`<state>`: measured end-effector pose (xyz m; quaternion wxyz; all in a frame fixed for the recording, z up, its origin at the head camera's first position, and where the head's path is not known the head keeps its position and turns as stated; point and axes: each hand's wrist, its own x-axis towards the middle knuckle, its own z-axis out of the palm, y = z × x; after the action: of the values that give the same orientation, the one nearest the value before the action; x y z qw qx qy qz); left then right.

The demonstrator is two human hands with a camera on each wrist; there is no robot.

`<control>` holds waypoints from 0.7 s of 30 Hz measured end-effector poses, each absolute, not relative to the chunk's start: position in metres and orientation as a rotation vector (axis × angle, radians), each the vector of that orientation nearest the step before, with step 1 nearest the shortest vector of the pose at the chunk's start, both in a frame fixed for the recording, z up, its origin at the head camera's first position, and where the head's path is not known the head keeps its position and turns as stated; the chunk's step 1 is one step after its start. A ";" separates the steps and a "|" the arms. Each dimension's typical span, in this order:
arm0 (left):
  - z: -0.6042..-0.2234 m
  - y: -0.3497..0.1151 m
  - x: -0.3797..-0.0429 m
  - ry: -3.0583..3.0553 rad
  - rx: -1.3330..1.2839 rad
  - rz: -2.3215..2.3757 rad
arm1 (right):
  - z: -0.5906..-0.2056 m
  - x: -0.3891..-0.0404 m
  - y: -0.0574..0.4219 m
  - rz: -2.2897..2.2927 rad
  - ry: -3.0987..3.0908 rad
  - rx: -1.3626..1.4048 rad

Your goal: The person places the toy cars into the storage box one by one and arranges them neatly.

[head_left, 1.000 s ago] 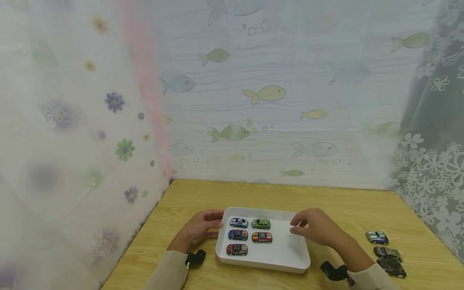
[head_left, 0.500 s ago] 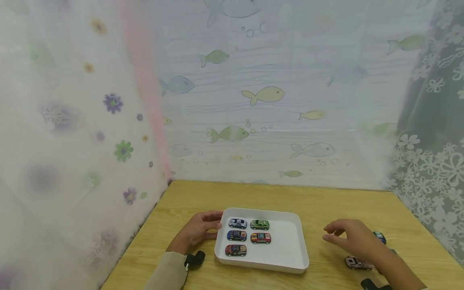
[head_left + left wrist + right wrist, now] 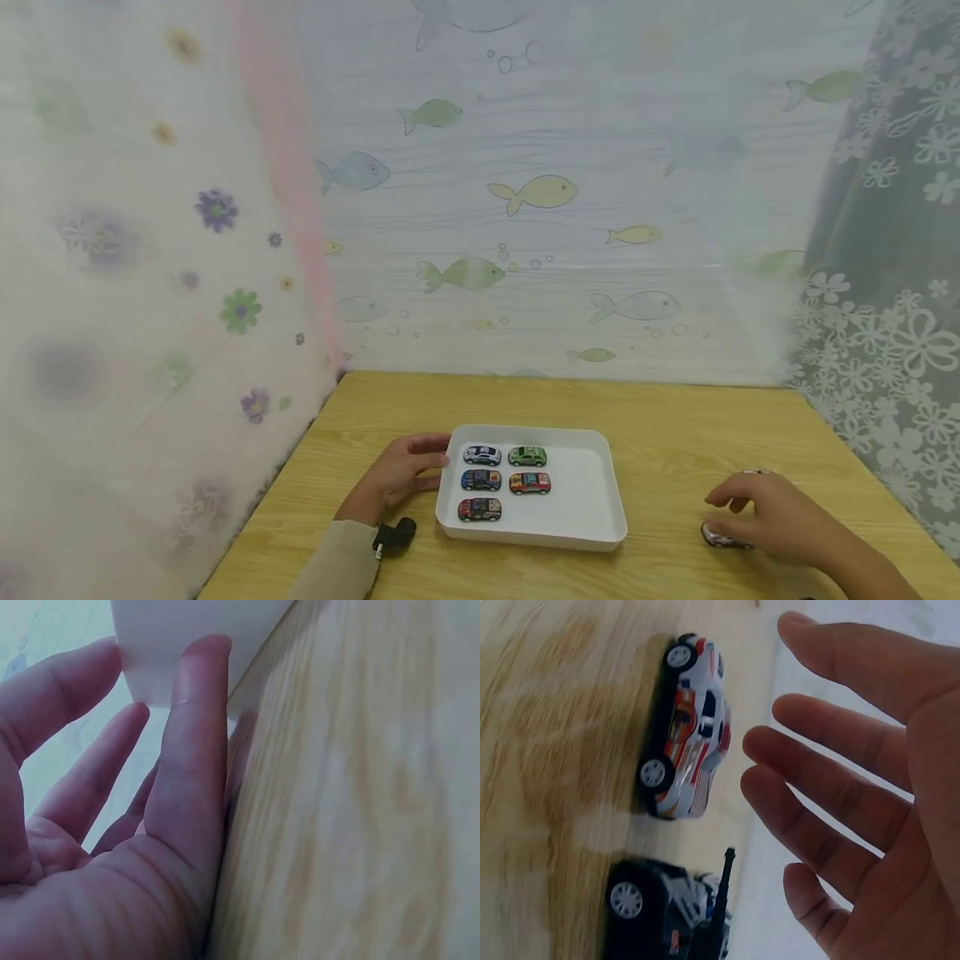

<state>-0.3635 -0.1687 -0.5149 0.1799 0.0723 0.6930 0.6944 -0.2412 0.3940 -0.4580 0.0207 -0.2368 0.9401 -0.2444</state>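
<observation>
My left hand (image 3: 397,475) touches the left side of a white tray (image 3: 547,540), its fingers relaxed. In the left wrist view the thumb (image 3: 196,727) lies against the tray's outer wall (image 3: 161,637), with other fingertips at its edge. Several small toy cars sit in the tray, among them a green one (image 3: 527,456) and a red-and-yellow one (image 3: 529,482). My right hand (image 3: 772,517) hovers with spread fingers over a white-and-red toy car (image 3: 686,735) on the table. In the head view that hand partly covers the toy car (image 3: 722,537).
Beside the white-and-red car stands a black toy vehicle (image 3: 656,911) with a long barrel-like rod. Another toy car (image 3: 757,472) barely shows behind my right hand. Patterned curtains (image 3: 465,192) hang along the back and sides of the wooden table (image 3: 660,417).
My right hand has moved from above the tray's right side rightward and nearer to me, to the loose toy cars. My left hand has stayed at the tray.
</observation>
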 end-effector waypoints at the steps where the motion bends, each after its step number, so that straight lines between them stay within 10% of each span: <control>1: -0.515 -0.169 -0.364 1.961 0.204 1.962 | -0.459 -0.241 0.396 -0.757 2.914 -0.744; 21: -0.517 -0.168 -0.366 1.979 0.210 1.993 | -0.470 -0.245 0.410 -0.740 2.815 -0.781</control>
<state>-0.3660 -0.1681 -0.5170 0.1618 0.0736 0.6934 0.6983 -0.2446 0.4104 -0.4704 0.0637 -0.2586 0.9322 -0.2449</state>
